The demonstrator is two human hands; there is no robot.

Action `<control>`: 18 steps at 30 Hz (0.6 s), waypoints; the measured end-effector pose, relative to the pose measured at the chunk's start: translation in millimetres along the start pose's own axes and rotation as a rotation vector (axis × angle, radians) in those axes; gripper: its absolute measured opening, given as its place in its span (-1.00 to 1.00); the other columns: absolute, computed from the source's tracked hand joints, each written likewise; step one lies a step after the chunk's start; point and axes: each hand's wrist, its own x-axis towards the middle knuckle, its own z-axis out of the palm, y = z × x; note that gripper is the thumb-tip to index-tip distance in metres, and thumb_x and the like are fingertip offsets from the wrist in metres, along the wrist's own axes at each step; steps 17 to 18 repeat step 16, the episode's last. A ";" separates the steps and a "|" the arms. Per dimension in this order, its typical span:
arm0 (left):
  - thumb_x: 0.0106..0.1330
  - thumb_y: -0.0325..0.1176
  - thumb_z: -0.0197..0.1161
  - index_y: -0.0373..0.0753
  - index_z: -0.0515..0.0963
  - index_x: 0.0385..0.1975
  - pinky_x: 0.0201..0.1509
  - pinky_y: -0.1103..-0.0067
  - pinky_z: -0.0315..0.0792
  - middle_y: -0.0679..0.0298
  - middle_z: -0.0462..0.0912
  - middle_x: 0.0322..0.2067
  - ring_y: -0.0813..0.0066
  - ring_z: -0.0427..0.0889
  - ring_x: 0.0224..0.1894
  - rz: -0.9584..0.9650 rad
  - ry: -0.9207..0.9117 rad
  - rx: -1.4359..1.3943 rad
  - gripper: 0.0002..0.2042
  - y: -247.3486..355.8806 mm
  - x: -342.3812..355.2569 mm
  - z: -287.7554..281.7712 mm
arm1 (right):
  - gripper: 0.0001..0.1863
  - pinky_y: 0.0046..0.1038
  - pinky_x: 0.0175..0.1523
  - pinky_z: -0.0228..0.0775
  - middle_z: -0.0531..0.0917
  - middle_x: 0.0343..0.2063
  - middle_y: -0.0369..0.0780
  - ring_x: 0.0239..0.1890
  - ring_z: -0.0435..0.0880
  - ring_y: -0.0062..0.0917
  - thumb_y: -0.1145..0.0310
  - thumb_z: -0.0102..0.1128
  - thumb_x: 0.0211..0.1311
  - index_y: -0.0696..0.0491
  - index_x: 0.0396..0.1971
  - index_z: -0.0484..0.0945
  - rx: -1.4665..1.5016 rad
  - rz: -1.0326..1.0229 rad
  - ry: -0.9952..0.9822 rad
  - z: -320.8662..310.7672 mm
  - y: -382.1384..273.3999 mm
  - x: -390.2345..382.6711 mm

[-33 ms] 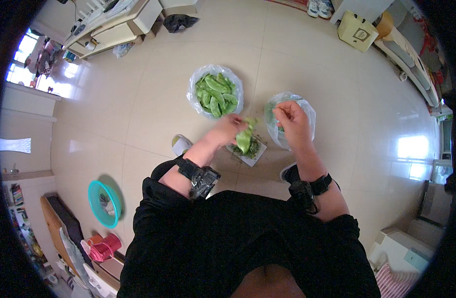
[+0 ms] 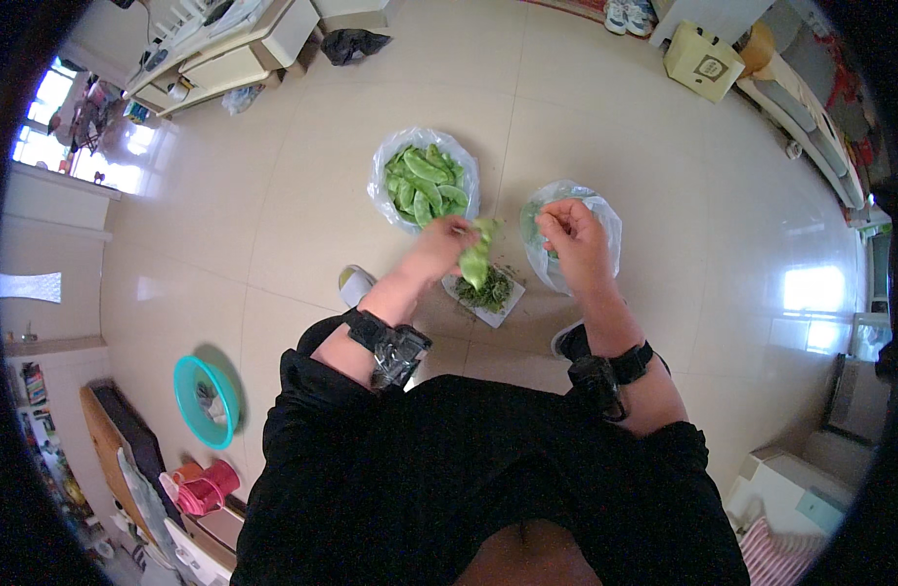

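My left hand [image 2: 443,246] is closed on a broad green bean pod [image 2: 474,262], which hangs from the fingers, slightly blurred. Below it, a white sheet [image 2: 496,317] on the floor carries a heap of dark green trimmings [image 2: 486,291]. Thumb and fingertips of my right hand [image 2: 574,234] are pinched together; whatever they may hold is too small to see. Under that hand stands a clear plastic bag [image 2: 607,234] with some green in it, mostly covered. Flat green pods [image 2: 422,186] fill another plastic-lined container [image 2: 379,176], just beyond my left hand.
A turquoise basin [image 2: 179,400] and a red-pink bucket [image 2: 210,486] stand to the left. A black plastic bag [image 2: 353,45] lies by the white desk [image 2: 224,73]. At the far right are a yellow paper bag [image 2: 698,61] and shoes [image 2: 629,16]. My feet flank the trimmings.
My left hand has shifted slightly left and away from me with the bean pod, uncovering more of the trimmings. My right hand looks still.
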 end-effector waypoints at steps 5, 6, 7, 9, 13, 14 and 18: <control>0.34 -0.35 0.26 -0.33 0.39 0.11 -0.04 0.47 0.54 0.10 0.57 -0.06 0.38 0.58 -0.07 0.296 0.735 -0.282 -0.60 -3.8 24.9 -25.6 | -0.87 -0.62 -0.23 0.46 0.62 -0.36 -0.37 -0.32 0.56 -0.74 0.39 0.24 0.32 0.10 -0.20 0.56 0.032 -0.023 -0.043 -2.6 -0.4 -1.8; 0.35 -0.37 0.25 -0.31 0.40 0.11 -0.08 0.49 0.51 0.13 0.57 -0.07 0.43 0.56 -0.10 0.354 0.754 -0.279 -0.63 -6.6 27.0 -26.8 | -0.87 -0.62 -0.23 0.46 0.62 -0.36 -0.37 -0.32 0.56 -0.74 0.40 0.23 0.32 0.10 -0.21 0.56 0.000 -0.030 -0.037 -3.0 -0.6 -1.9; 0.36 -0.38 0.23 -0.29 0.41 0.10 -0.11 0.52 0.49 0.16 0.57 -0.08 0.48 0.54 -0.14 0.375 0.776 -0.263 -0.65 -8.5 28.9 -27.6 | -0.87 -0.62 -0.23 0.46 0.61 -0.36 -0.36 -0.32 0.56 -0.74 0.40 0.23 0.32 0.11 -0.21 0.56 -0.017 -0.042 -0.035 -2.9 -0.7 -1.9; 0.36 -0.41 0.22 -0.26 0.42 0.09 -0.15 0.54 0.46 0.21 0.58 -0.10 0.51 0.52 -0.19 0.354 0.675 -0.177 -0.67 -10.4 29.1 -26.0 | -0.87 -0.61 -0.23 0.45 0.63 -0.38 -0.35 -0.34 0.56 -0.73 0.41 0.24 0.30 0.12 -0.22 0.57 -0.022 -0.048 -0.030 -3.4 -1.7 -2.3; 0.32 -0.38 0.25 -0.22 0.46 0.06 -0.10 0.53 0.44 0.23 0.64 -0.16 0.41 0.56 -0.27 0.265 0.095 0.345 -0.67 -11.0 11.8 -17.1 | -0.85 -0.59 -0.24 0.44 0.67 -0.40 -0.33 -0.38 0.58 -0.70 0.43 0.27 0.24 0.14 -0.23 0.59 0.007 -0.027 -0.039 -4.2 -4.5 -5.0; 0.32 -0.35 0.26 -0.20 0.47 0.05 -0.08 0.53 0.44 0.21 0.66 -0.18 0.38 0.58 -0.27 0.268 -0.051 0.543 -0.68 -8.9 8.2 -9.9 | -0.85 -0.59 -0.24 0.44 0.67 -0.41 -0.33 -0.39 0.58 -0.70 0.43 0.27 0.24 0.14 -0.23 0.59 0.022 -0.035 -0.050 -4.3 -5.2 -5.3; 0.28 -0.23 0.32 -0.16 0.47 0.09 0.06 0.31 0.47 0.16 0.68 -0.13 0.17 0.66 -0.16 0.261 -0.317 0.895 -0.60 -5.3 -2.7 -0.2 | -0.86 -0.58 -0.25 0.44 0.67 -0.42 -0.33 -0.39 0.58 -0.70 0.43 0.26 0.25 0.13 -0.23 0.59 0.023 -0.004 -0.066 -4.7 -6.0 -5.3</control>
